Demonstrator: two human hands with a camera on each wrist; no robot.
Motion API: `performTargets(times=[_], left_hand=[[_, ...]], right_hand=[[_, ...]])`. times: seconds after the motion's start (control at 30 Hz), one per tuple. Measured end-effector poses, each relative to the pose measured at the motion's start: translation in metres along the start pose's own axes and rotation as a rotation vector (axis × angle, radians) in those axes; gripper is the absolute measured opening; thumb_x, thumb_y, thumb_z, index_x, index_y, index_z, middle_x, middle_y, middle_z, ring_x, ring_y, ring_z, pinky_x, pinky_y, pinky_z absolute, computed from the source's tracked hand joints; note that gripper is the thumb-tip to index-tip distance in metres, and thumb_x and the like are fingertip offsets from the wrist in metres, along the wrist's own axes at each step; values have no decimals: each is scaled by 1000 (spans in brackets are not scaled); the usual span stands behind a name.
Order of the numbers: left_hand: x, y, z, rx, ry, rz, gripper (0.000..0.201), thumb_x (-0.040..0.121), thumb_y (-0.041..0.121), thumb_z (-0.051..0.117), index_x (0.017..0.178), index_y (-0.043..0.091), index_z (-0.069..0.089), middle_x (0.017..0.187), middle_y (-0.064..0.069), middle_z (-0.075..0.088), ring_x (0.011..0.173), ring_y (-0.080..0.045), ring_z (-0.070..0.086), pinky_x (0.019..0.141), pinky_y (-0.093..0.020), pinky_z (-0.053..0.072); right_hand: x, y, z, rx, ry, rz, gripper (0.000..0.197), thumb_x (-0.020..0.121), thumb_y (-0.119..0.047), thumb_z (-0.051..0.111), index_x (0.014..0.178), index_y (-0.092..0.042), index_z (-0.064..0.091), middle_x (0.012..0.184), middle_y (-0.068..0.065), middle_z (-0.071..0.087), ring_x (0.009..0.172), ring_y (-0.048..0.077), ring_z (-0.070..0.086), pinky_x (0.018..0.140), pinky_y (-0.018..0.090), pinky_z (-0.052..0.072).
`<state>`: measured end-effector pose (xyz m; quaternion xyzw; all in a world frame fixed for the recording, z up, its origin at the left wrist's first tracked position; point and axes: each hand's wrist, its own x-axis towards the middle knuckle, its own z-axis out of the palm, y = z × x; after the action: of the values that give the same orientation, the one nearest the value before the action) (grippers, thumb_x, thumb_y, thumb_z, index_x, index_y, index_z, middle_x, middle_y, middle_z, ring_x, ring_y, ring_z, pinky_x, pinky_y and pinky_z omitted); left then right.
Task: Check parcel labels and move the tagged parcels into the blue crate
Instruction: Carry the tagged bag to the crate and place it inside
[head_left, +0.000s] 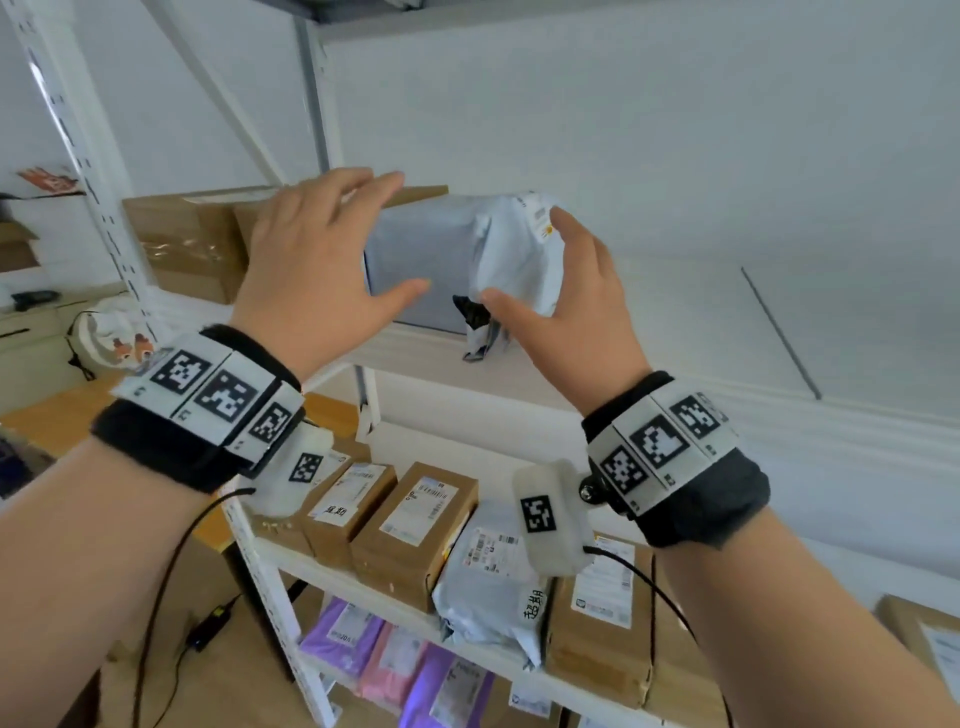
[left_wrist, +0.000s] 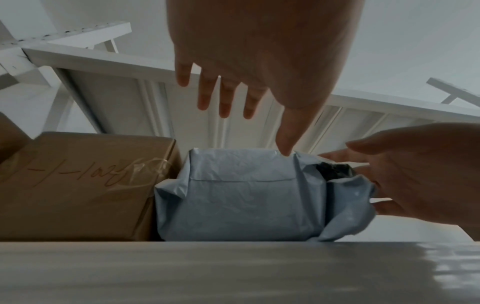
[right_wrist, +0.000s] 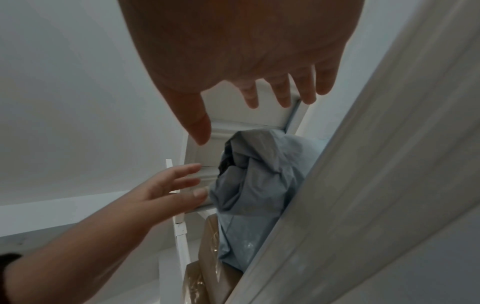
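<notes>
Grey parcel (head_left: 415, 270) at shelf edge (head_left: 415, 343), hands apart

Both forearms are bare up to the wrist. The left hand (head_left: 317, 260) and the right hand (head_left: 576, 306) wear no gloves or rings. Each wrist carries a broad black fabric band (head_left: 156, 447) faced with a row of white plates (head_left: 213, 389), each plate printed with a square black-and-white marker. On the right wrist, the same plates (head_left: 660, 447) sit over a darker grey cuff (head_left: 727, 499). At about 7 o'clock of each band hangs a whitish camera housing (head_left: 550, 519) bearing its own marker; a thin black cable (head_left: 660, 592) runs from each toward the elbow. A round metal screw (head_left: 589, 489) joins the right housing to its band.
</notes>
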<state>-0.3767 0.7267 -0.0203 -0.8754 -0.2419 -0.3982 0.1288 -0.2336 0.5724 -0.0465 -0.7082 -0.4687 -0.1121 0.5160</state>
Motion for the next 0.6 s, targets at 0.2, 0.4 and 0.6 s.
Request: performTargets(times=[0.2, 0.4, 0.6], left_hand=[[20, -8, 14, -4, -50, 45, 79, 77, 74, 51, 142, 29, 44, 149, -3, 40, 139, -30, 32, 116, -56, 9], [22, -18, 26, -91, -32, 123, 67, 82, 69, 44, 135, 29, 54, 143, 0, 50, 134, -25, 42, 118, -53, 7], [19, -25, 35, -207, 8, 192, 60, 84, 53, 48, 136, 23, 54, 137, -2, 56, 121, -22, 55, 117, -47, 13]], right_hand=[[11, -5, 2, -8, 24, 16, 82, 83, -32, 69, 149, -15, 22, 152, 6, 28, 142, 19, 22, 116, 36, 23], [20, -11, 16, 14, 7, 78, 83, 84, -33, 68, 150, -19, 21, 152, 3, 30, 140, 17, 27, 111, 32, 29], [24, -12, 39, 53, -6, 130, 81, 84, -33, 67, 150, -24, 20, 149, 1, 37, 131, 17, 43, 98, 24, 38]])
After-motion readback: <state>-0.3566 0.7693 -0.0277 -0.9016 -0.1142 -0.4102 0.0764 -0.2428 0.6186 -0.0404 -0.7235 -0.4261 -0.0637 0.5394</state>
